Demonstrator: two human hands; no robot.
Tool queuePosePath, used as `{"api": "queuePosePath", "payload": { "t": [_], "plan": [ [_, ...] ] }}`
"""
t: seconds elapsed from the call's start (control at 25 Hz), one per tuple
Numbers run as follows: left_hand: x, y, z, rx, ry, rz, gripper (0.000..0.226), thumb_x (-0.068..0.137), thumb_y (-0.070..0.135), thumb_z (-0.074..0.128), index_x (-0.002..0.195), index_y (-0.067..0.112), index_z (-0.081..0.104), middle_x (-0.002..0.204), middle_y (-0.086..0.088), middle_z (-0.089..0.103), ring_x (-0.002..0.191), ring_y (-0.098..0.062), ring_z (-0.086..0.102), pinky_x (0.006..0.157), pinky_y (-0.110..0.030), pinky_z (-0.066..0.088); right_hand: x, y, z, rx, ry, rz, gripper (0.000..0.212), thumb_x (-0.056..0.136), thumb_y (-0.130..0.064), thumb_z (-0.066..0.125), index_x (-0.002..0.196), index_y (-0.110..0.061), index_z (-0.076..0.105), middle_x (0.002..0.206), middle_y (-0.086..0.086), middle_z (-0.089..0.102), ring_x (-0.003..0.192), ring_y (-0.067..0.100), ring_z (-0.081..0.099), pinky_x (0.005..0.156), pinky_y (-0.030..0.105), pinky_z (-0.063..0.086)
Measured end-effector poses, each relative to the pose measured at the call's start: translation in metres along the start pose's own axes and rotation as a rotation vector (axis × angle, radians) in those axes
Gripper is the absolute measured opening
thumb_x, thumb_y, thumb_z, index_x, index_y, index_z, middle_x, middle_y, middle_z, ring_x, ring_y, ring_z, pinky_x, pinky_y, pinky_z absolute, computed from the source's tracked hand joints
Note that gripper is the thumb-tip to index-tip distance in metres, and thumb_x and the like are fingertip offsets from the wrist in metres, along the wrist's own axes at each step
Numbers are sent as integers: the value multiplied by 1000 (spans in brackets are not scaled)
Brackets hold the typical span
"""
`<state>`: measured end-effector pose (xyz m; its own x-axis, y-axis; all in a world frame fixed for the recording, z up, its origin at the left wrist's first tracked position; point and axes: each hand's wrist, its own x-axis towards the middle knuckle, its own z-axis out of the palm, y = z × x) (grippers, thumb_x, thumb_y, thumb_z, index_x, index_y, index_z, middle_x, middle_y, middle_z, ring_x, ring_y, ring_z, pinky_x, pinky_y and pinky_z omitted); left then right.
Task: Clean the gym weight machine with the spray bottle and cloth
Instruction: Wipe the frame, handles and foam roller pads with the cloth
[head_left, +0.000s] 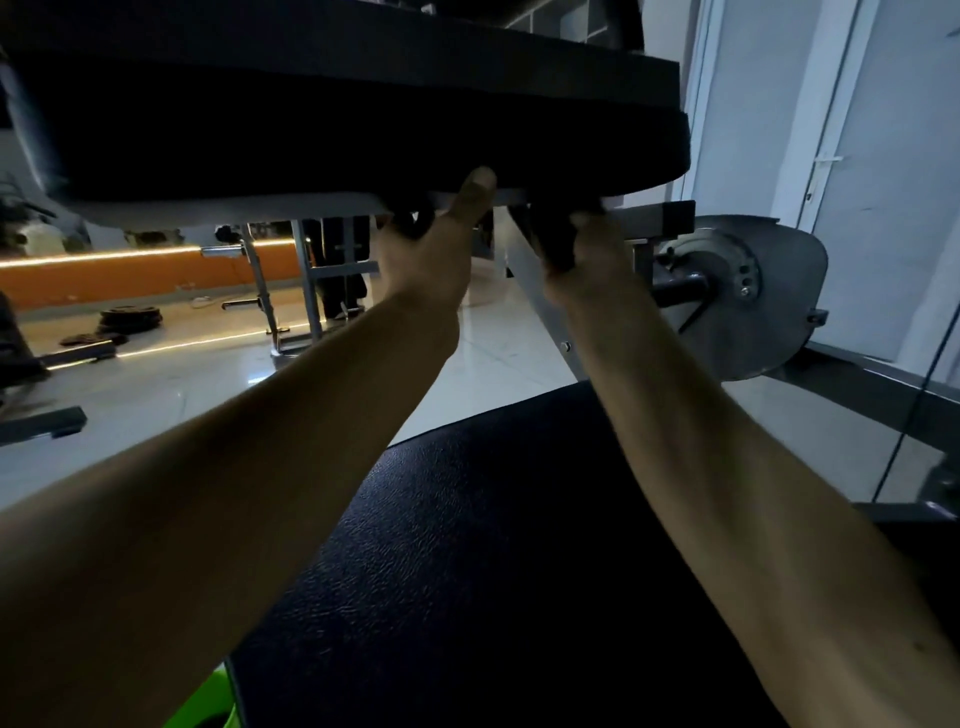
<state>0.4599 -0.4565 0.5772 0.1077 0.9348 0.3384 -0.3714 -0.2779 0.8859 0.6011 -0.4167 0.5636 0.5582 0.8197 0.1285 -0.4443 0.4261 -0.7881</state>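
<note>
The seat pad (493, 545), nearest and widest, is dark grained vinyl lying under both forearms. At its lower left corner there's a bright green shape (208, 696), and I cannot tell if it is the spray bottle. Above, the upper pad (337, 130) of the gym weight machine (670, 218) hangs thick and black on a pale base plate, with a grey pivot disc (753, 296) to its right.

The left hand (436, 244) presses its thumb up against the pad's lower rim. Its fingers curl underneath in shadow, so I cannot tell what they hold. The right hand (587, 244) is closed round a dark lump (553, 241) just under the pad. It may be the cloth, but the dimness hides it.

The machine looks heavy and rigid and should not shift. The padding should give softly, and its grain will trap grime. Bracing on the firm rim or the square steel tube seems best, since smooth metal would be slippery when wet.
</note>
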Motion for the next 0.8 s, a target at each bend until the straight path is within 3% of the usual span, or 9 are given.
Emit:
{"api": "queuePosePath", "payload": {
  "t": [0.08,0.12,0.2,0.28,0.32,0.44,0.6,0.64,0.8],
  "plan": [
    [2,-1,3,-14,-20,14,79,87,39,78,149,14,36,123,6,50,112,-10,43,97,-27,31,-7,0,6,52,-60,-22,22,104,-12,55,125,-9,63,133,31,61,111,32,64,103,40,50],
    [0,0,4,-17,-26,6,79,87,38,78,150,14,35,123,6,50,112,-10,43,98,-27,31,-6,-4,2,101,-66,-29,24,102,-9,58,125,-6,64,131,29,64,109,29,66,103,34,51],
    [-1,0,4,-31,-31,-15,82,88,36,78,152,15,31,130,3,49,115,-11,41,100,-27,31,0,-16,-11,151,-53,-52,22,99,-5,64,120,1,62,109,7,76,99,15,72,92,21,57],
    [0,0,4,-26,-39,-32,84,88,37,77,153,16,28,141,-1,47,117,-12,40,101,-28,30,13,-29,-30,174,-156,-54,22,101,0,58,117,15,53,82,-12,70,82,-3,68,76,8,53],
    [-1,1,4,-15,-35,-28,84,88,37,77,154,16,28,143,-1,47,117,-12,40,101,-28,29,14,-32,-37,195,-182,-72,23,101,2,56,116,18,51,78,-8,66,78,-3,68,75,10,53],
    [0,1,4,2,-25,-11,81,89,38,76,152,16,32,137,1,49,117,-11,41,100,-27,29,-16,-35,-34,96,73,-235,34,97,-5,64,127,9,55,91,1,68,86,8,71,77,25,55],
    [0,-1,5,-1,-39,-2,75,90,36,76,150,15,36,129,3,50,116,-12,43,99,-25,31,-41,-34,-21,123,195,-238,24,86,-6,76,104,-18,65,112,5,73,106,21,70,98,41,57],
    [-1,-1,5,0,-35,-1,76,89,35,76,150,15,36,127,4,49,116,-12,44,100,-25,32,-43,-35,-21,106,202,-257,25,85,-6,77,104,-18,66,110,6,75,106,22,71,95,40,59],
    [1,2,3,5,-26,6,76,88,34,78,149,15,36,137,1,51,117,-12,44,101,-24,31,-51,-50,-27,91,219,-190,13,93,-16,72,105,-20,69,100,3,75,96,20,71,54,23,57]
  ]
}}
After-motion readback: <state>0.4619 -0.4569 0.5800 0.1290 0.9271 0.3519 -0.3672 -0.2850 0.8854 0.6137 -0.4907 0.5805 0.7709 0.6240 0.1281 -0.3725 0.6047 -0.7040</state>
